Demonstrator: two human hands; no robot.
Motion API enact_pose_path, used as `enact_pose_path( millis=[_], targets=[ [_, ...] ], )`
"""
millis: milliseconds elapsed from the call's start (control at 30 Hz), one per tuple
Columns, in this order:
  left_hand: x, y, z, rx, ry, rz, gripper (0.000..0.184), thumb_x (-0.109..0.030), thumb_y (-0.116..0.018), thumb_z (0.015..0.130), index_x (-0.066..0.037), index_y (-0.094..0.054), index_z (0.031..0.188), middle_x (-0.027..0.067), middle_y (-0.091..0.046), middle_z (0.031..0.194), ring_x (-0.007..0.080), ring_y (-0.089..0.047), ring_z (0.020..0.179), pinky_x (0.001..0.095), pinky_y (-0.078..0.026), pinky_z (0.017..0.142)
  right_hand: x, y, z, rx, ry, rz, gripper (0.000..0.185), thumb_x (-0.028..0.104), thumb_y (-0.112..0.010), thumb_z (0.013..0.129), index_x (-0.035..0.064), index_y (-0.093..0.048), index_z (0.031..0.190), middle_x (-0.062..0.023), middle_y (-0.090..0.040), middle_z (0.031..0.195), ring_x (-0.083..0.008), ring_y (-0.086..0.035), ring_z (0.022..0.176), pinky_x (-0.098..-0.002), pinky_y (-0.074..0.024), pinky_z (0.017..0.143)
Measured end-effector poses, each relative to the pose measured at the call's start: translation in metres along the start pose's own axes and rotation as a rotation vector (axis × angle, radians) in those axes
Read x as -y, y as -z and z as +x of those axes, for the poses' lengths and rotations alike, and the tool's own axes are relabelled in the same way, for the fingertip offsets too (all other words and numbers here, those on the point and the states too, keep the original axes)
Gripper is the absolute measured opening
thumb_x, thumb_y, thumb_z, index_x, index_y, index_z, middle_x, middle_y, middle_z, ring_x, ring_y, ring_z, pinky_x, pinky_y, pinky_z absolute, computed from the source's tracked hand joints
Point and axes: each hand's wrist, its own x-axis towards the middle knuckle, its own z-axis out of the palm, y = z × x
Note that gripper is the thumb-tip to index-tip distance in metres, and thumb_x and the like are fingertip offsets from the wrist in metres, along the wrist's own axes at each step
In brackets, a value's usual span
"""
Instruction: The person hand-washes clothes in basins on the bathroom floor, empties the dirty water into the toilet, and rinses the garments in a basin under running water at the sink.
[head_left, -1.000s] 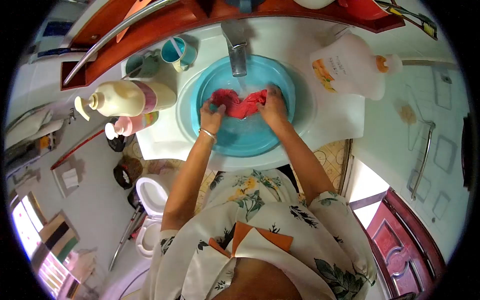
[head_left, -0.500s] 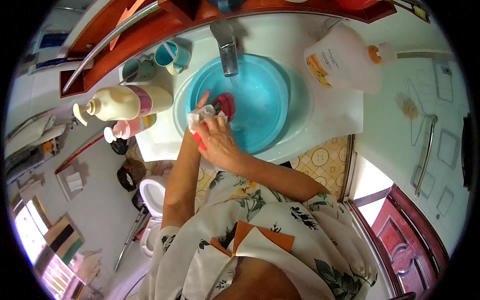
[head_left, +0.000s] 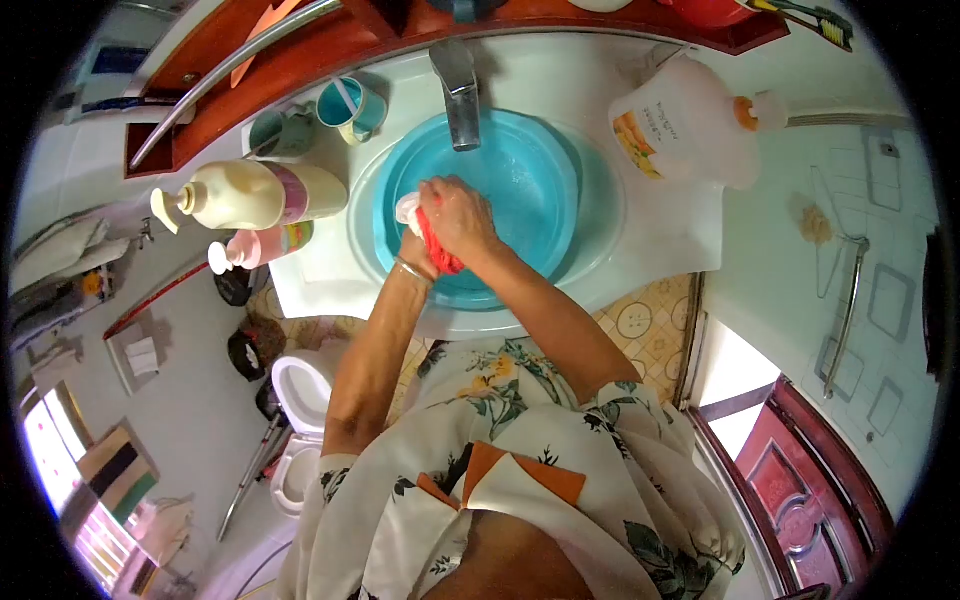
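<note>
A red cloth with a white part is bunched between my two hands over the left side of a blue basin. My right hand is closed over the cloth from above. Below and to the left of it, my left hand is wrapped round the cloth's lower part, its fingers largely hidden. The basin sits in the white sink and holds water. Above its back edge is the metal faucet.
Left of the basin stand a cream pump bottle, a pink pump bottle and a blue cup. A large clear bottle is at the right. A red-brown shelf runs along the back.
The red cloth was stretched between my separated hands under running water, then gathered toward the left. Now both hands are pressed together round it, and no stream shows from the faucet.
</note>
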Motion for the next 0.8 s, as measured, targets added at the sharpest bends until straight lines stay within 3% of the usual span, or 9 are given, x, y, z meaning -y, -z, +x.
enact_pose_path(
  millis=[67, 200, 267, 333, 500, 567, 600, 733, 800],
  targets=[
    [0.01, -0.001, -0.005, -0.105, -0.063, 0.11, 0.033, -0.028, -0.05, 0.088, -0.007, -0.051, 0.113, 0.0086, -0.057, 0.109, 0.0211, -0.058, 0.092, 0.0348, -0.049, 0.079, -0.027, -0.004, 0.006, 0.097, -0.225, 0.103, 0.029, 0.027, -0.044, 0.086, 0.0021, -0.055, 0.076, -0.0205, -0.058, 0.088, -0.0382, -0.057, 0.078, -0.0473, -0.0448, 0.068],
    [-0.004, -0.024, -0.035, -0.354, 0.276, 0.919, 0.042, -0.03, -0.046, 0.089, -0.003, -0.044, 0.122, 0.0112, -0.058, 0.109, 0.0225, -0.058, 0.094, 0.0352, -0.048, 0.081, -0.083, 0.02, 0.012, 0.087, 0.165, -0.532, 0.021, 0.015, -0.045, 0.085, 0.0042, -0.057, 0.098, -0.0145, -0.058, 0.084, -0.0322, -0.058, 0.075, -0.0413, -0.0475, 0.071],
    [-0.002, -0.01, -0.028, -0.084, 0.105, 1.406, 0.049, -0.021, -0.05, 0.085, 0.002, -0.037, 0.127, 0.0187, -0.054, 0.111, 0.0291, -0.056, 0.097, 0.0368, -0.045, 0.085, -0.088, 0.027, 0.007, -0.002, 0.332, -0.442, 0.02, 0.016, -0.046, 0.086, 0.0029, -0.057, 0.097, -0.0163, -0.059, 0.084, -0.0325, -0.057, 0.077, -0.0406, -0.0466, 0.071],
    [0.01, -0.011, -0.021, -0.194, -0.835, 1.8, 0.058, -0.01, -0.055, 0.076, 0.004, -0.032, 0.128, 0.0249, -0.049, 0.116, 0.0335, -0.052, 0.102, 0.0378, -0.041, 0.09, -0.075, 0.032, 0.005, 0.087, 0.192, -0.242, 0.021, 0.017, -0.046, 0.087, 0.0027, -0.057, 0.097, -0.0163, -0.06, 0.086, -0.0328, -0.058, 0.079, -0.0393, -0.0463, 0.073],
    [-0.004, 0.013, 0.013, 0.007, -0.694, 1.489, 0.067, -0.012, -0.067, 0.071, 0.003, -0.034, 0.128, 0.0172, -0.056, 0.107, 0.0173, -0.057, 0.084, 0.0268, -0.047, 0.072, -0.043, 0.044, 0.002, 0.23, 0.007, 0.252, 0.019, 0.015, -0.045, 0.09, 0.0027, -0.056, 0.097, -0.0144, -0.061, 0.09, -0.0228, -0.059, 0.083, -0.0314, -0.0453, 0.077],
    [-0.029, -0.018, -0.007, 0.018, -0.087, 1.497, 0.044, -0.013, -0.071, 0.07, 0.004, -0.052, 0.106, 0.0123, -0.061, 0.091, 0.015, -0.057, 0.075, 0.0258, -0.047, 0.065, -0.029, 0.062, 0.004, 0.18, -0.039, 0.387, 0.017, 0.012, -0.044, 0.09, 0.0025, -0.056, 0.097, -0.0126, -0.061, 0.09, -0.0196, -0.058, 0.084, -0.0287, -0.0442, 0.079],
    [-0.034, -0.03, -0.018, 0.019, -0.088, 1.497, 0.044, -0.013, -0.071, 0.07, 0.004, -0.052, 0.106, 0.0123, -0.061, 0.091, 0.015, -0.057, 0.075, 0.0258, -0.047, 0.065, -0.033, 0.067, 0.004, 0.18, -0.038, 0.386, 0.017, 0.012, -0.044, 0.09, 0.0025, -0.056, 0.097, -0.0126, -0.061, 0.09, -0.0196, -0.058, 0.084, -0.0287, -0.0442, 0.079],
    [-0.033, -0.034, -0.039, -0.253, -0.708, 1.622, 0.029, -0.019, -0.076, 0.067, 0.002, -0.058, 0.076, 0.0075, -0.059, 0.075, 0.0135, -0.052, 0.064, 0.0273, -0.044, 0.059, -0.062, 0.086, -0.009, 0.122, 0.191, 0.151, 0.018, 0.002, -0.049, 0.08, 0.0016, -0.056, 0.096, -0.0148, -0.06, 0.092, -0.0292, -0.057, 0.089, -0.0361, -0.0436, 0.082],
    [-0.031, -0.041, -0.038, -0.182, -0.907, 1.579, 0.036, -0.024, -0.077, 0.061, 0.003, -0.06, 0.077, 0.0153, -0.058, 0.074, 0.0291, -0.055, 0.07, 0.0337, -0.044, 0.062, -0.073, 0.077, -0.018, 0.157, 0.295, -0.027, 0.022, -0.002, -0.049, 0.076, 0.001, -0.055, 0.097, -0.0144, -0.059, 0.092, -0.0287, -0.057, 0.089, -0.0339, -0.043, 0.083]
  ],
)
